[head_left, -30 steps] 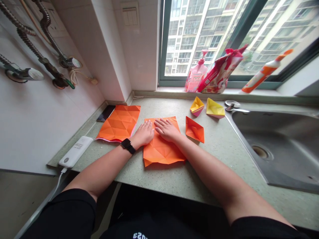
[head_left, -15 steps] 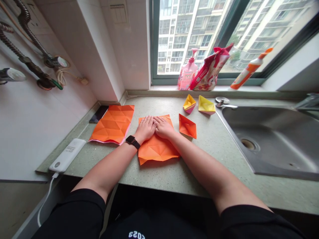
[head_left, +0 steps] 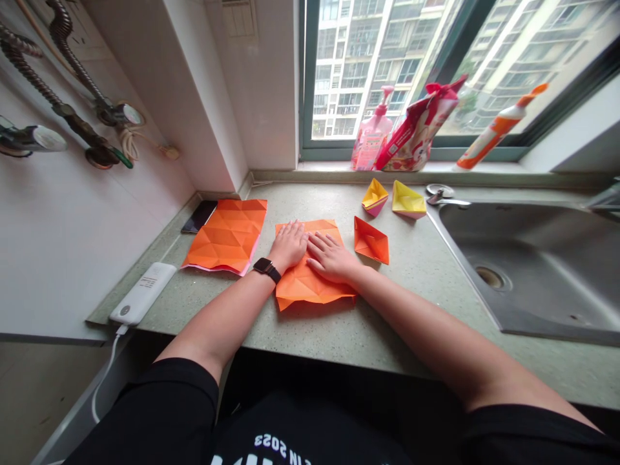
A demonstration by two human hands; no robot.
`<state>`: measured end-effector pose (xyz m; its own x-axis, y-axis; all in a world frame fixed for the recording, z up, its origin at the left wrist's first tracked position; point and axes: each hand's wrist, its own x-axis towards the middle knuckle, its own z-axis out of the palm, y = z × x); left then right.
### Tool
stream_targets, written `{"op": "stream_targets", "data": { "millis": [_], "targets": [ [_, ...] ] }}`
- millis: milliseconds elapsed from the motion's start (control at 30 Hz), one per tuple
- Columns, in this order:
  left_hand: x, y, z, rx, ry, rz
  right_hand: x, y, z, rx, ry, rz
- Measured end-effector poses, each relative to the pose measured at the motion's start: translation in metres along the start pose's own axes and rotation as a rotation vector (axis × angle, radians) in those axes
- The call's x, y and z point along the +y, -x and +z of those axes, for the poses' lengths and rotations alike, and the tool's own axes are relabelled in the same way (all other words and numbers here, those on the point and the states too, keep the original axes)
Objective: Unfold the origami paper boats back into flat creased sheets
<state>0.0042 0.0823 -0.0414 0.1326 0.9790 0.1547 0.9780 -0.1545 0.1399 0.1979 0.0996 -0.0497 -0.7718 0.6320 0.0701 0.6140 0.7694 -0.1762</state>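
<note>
A creased orange sheet of paper (head_left: 310,287) lies on the counter in front of me, its near edge curling up a little. My left hand (head_left: 289,244), with a black watch at the wrist, rests flat on the sheet's upper left part. Flat on its right half is my right hand (head_left: 332,257), fingers outstretched and slightly apart. Both palms hide the middle of the paper. To the left lies a second creased orange sheet (head_left: 227,236) with a pink underside showing along its edge. An orange folded paper boat (head_left: 371,240) sits just right of my right hand.
Two yellow paper boats (head_left: 374,197) stand farther back, near the steel sink (head_left: 547,258). A dark phone (head_left: 199,216) lies partly under the left sheet. A white power bank (head_left: 144,294) with a cable sits at the left edge. Bottles and a red bag (head_left: 421,129) line the windowsill.
My right hand has slid right and toward me across the sheet, parting from the left hand. My left hand stays on the upper left. The whole view has shifted slightly.
</note>
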Motion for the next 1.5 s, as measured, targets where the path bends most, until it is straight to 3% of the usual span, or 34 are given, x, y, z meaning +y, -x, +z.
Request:
{"op": "stream_targets", "data": {
  "millis": [167, 300, 500, 700, 867, 1067, 1333, 1500],
  "targets": [
    [0.002, 0.000, -0.001, -0.004, 0.007, -0.009, -0.019, 0.050, -0.003, -0.038, -0.077, -0.277],
    [0.003, 0.000, -0.003, -0.023, 0.012, -0.012, -0.026, 0.078, -0.010, -0.088, -0.147, -0.386],
    [0.003, -0.001, -0.003, -0.039, 0.023, -0.025, -0.021, 0.110, -0.025, -0.064, -0.252, -0.297],
    [0.002, -0.001, -0.003, -0.054, 0.033, -0.027, -0.017, 0.142, -0.027, 0.119, -0.328, -0.132],
    [0.003, 0.000, -0.005, -0.061, 0.036, -0.029, -0.008, 0.151, -0.029, 0.225, -0.342, -0.077],
    [0.004, 0.000, -0.006, -0.065, 0.038, -0.036, -0.011, 0.156, -0.040, 0.250, -0.238, -0.185],
    [0.004, 0.000, -0.007, -0.064, 0.049, -0.036, -0.007, 0.147, -0.056, 0.065, -0.058, -0.190],
    [0.003, 0.000, -0.006, -0.062, 0.054, -0.035, -0.001, 0.148, -0.086, -0.082, -0.120, -0.124]
  ]
}}
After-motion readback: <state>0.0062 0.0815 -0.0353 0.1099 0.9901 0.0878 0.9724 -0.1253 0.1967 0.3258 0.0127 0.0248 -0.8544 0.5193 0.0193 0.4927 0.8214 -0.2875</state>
